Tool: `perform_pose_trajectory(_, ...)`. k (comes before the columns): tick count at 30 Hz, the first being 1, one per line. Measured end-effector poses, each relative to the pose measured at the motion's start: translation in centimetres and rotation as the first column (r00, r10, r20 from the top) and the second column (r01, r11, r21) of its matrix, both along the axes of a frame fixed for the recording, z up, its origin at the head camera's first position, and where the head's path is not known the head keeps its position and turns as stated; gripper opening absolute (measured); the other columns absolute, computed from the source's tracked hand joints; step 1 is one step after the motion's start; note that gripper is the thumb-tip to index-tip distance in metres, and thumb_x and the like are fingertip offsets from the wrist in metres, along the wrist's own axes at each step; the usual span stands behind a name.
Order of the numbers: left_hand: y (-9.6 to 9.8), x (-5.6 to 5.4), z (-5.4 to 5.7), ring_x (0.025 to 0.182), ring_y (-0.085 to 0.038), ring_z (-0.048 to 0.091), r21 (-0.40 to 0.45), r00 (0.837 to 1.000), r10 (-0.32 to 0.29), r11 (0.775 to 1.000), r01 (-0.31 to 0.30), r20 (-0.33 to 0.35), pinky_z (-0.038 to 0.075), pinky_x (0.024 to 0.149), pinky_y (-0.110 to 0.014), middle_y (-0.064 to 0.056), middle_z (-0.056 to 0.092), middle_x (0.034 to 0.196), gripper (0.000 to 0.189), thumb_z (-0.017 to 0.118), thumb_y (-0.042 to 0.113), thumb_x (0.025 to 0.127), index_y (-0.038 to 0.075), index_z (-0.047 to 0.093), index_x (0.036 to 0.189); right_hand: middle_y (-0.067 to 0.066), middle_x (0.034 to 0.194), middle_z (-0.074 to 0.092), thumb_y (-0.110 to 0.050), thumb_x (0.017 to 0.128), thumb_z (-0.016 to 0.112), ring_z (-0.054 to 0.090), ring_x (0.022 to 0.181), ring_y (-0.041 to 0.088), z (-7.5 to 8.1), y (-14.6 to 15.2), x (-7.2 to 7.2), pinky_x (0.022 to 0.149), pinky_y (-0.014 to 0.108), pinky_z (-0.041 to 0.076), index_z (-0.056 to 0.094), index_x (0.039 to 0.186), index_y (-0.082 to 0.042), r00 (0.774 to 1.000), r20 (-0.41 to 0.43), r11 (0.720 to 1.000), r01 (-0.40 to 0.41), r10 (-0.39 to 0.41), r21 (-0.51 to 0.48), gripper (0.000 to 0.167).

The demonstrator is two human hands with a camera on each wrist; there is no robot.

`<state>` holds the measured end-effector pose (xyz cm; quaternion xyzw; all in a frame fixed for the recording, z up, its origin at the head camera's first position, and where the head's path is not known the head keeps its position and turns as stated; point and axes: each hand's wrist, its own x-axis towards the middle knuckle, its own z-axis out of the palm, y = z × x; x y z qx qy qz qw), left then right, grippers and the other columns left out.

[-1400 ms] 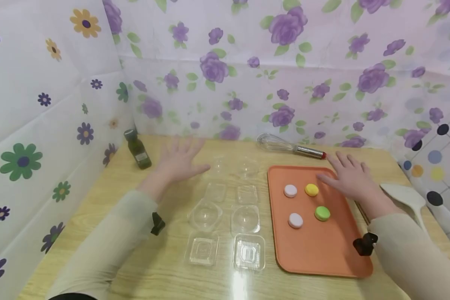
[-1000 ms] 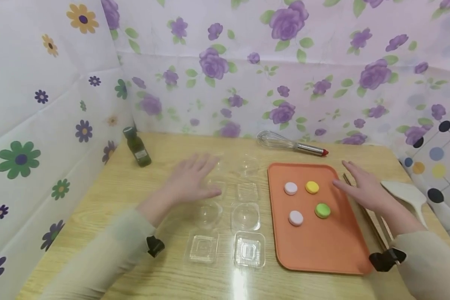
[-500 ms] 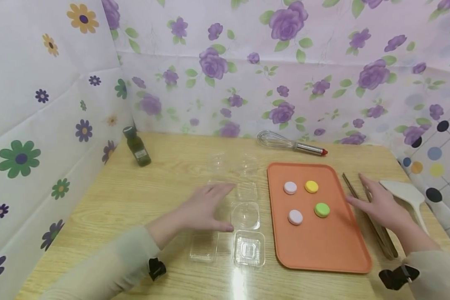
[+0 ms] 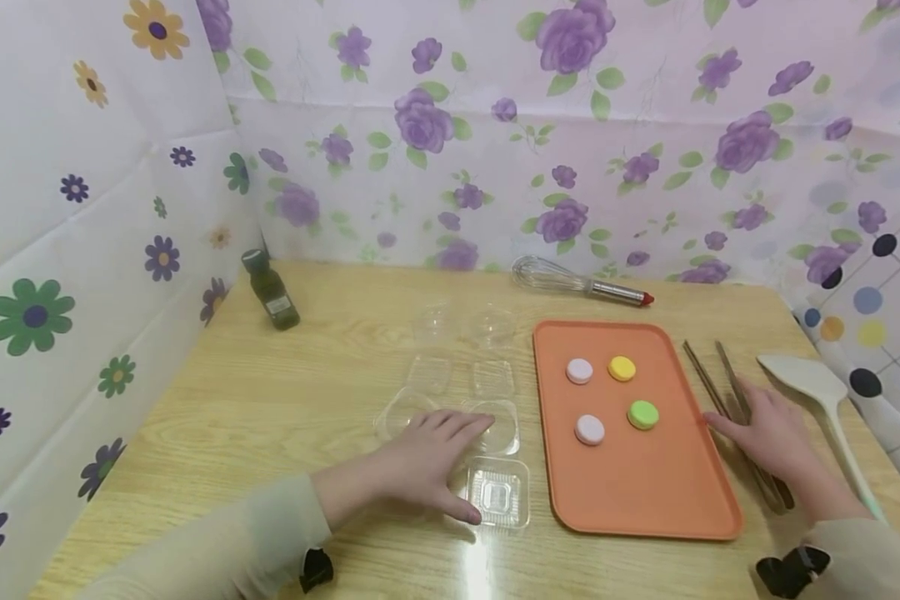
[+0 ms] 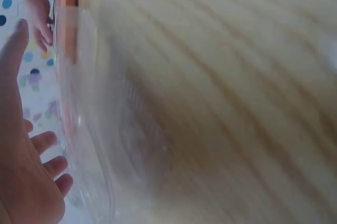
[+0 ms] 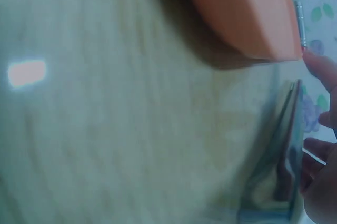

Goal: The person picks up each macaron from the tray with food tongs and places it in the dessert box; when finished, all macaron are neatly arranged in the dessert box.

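Observation:
My left hand (image 4: 423,462) hovers low over the near clear plastic boxes, thumb spread from the fingers and nothing held. It hides the near-left box and part of a domed lid (image 4: 498,427); the near-right box (image 4: 497,493) lies by its thumb. In the left wrist view, the clear plastic (image 5: 95,113) stands beside the fingers, blurred. At the right, my right hand (image 4: 776,437) straddles the metal tongs (image 4: 750,462), thumb on their left and fingers on their right, without a visible grip. In the right wrist view the tongs (image 6: 274,171) stand beside the spread hand (image 6: 321,182).
An orange tray (image 4: 645,492) carries pale lilac macarons (image 4: 590,430), a yellow macaron (image 4: 622,368) and a green macaron (image 4: 642,415). A whisk (image 4: 581,282) lies behind it, a white spatula (image 4: 810,382) at far right. A dark bottle (image 4: 272,292) stands at back left.
My left hand has come down and toward me, rightward over the near plastic boxes. The right hand has moved from above the tray's far right corner to the tongs.

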<state>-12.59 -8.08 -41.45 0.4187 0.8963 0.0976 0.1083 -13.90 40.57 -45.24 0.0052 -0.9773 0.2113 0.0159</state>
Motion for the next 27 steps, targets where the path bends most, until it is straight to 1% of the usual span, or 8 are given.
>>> perform_pose_trajectory(3,0.3,0.5,-0.3,0.133,-0.028,0.029,-0.005,1.0,-0.021,1.0,0.02,-0.023,0.027,0.104,-0.053,-0.003,0.026,0.151,0.115,0.058,0.078,0.066,0.015,0.013,0.151,0.048,0.124,0.03,-0.045,0.09,0.058,0.028,0.111,0.063,-0.5,0.1,0.0,0.086,0.07,0.025,0.02,0.138,0.018,1.0,0.005,1.0,0.017,-0.017,-0.017,0.087)
perform_pose_trajectory(7,0.5,0.9,-0.5,0.129,-0.025,0.032,-0.002,0.997,-0.046,0.999,0.046,-0.06,0.03,0.101,-0.049,0.0,0.03,0.149,0.112,0.058,0.078,0.066,0.016,0.016,0.15,0.047,0.12,0.036,-0.04,0.093,0.055,0.035,0.106,0.061,-0.8,0.1,-0.1,0.082,0.068,0.031,0.025,0.134,0.021,0.999,-0.018,0.999,0.041,-0.041,-0.023,0.079)
perform_pose_trajectory(12,0.7,1.2,-0.6,0.126,-0.023,0.035,-0.007,0.994,-0.064,0.998,0.063,-0.086,0.032,0.099,-0.046,0.001,0.033,0.147,0.11,0.058,0.078,0.066,0.016,0.021,0.149,0.045,0.115,0.042,-0.033,0.09,0.06,0.042,0.1,0.058,-1.2,0.4,-0.4,0.078,0.065,0.037,0.031,0.13,0.022,0.995,-0.052,0.997,0.079,-0.08,-0.022,0.073)
perform_pose_trajectory(15,0.8,1.3,-0.7,0.125,-0.023,0.036,-0.01,0.994,-0.063,0.998,0.063,-0.092,0.033,0.099,-0.045,0.001,0.034,0.146,0.109,0.059,0.078,0.066,0.016,0.022,0.149,0.044,0.112,0.045,-0.029,0.089,0.062,0.045,0.097,0.057,-1.1,0.3,-0.6,0.076,0.063,0.039,0.032,0.129,0.022,0.994,-0.045,0.994,0.102,-0.103,-0.027,0.072)
perform_pose_trajectory(19,0.9,1.4,-0.8,0.125,-0.024,0.036,-0.012,0.993,-0.064,0.998,0.063,-0.1,0.033,0.099,-0.045,0.001,0.034,0.146,0.109,0.058,0.078,0.066,0.017,0.023,0.149,0.045,0.109,0.047,-0.024,0.087,0.061,0.048,0.095,0.056,-0.8,0.3,-0.7,0.074,0.061,0.042,0.031,0.129,0.023,0.992,-0.014,0.991,0.125,-0.126,-0.043,0.07)
perform_pose_trajectory(23,1.0,1.4,-0.8,0.125,-0.024,0.036,-0.006,0.993,-0.066,0.998,0.065,-0.099,0.033,0.099,-0.044,0.001,0.034,0.146,0.108,0.059,0.077,0.066,0.016,0.024,0.148,0.046,0.109,0.047,-0.021,0.087,0.059,0.05,0.094,0.055,-0.6,0.2,-0.6,0.072,0.059,0.045,0.028,0.129,0.024,0.991,-0.001,0.988,0.135,-0.136,-0.068,0.069)
perform_pose_trajectory(27,1.0,1.4,-0.9,0.124,-0.023,0.037,0.005,0.994,-0.06,0.998,0.06,-0.092,0.033,0.099,-0.043,0.003,0.034,0.146,0.107,0.06,0.076,0.066,0.017,0.025,0.148,0.046,0.111,0.046,-0.019,0.086,0.059,0.051,0.094,0.055,-0.4,0.0,-0.7,0.071,0.059,0.045,0.026,0.131,0.024,0.991,-0.007,0.987,0.135,-0.136,-0.091,0.07)
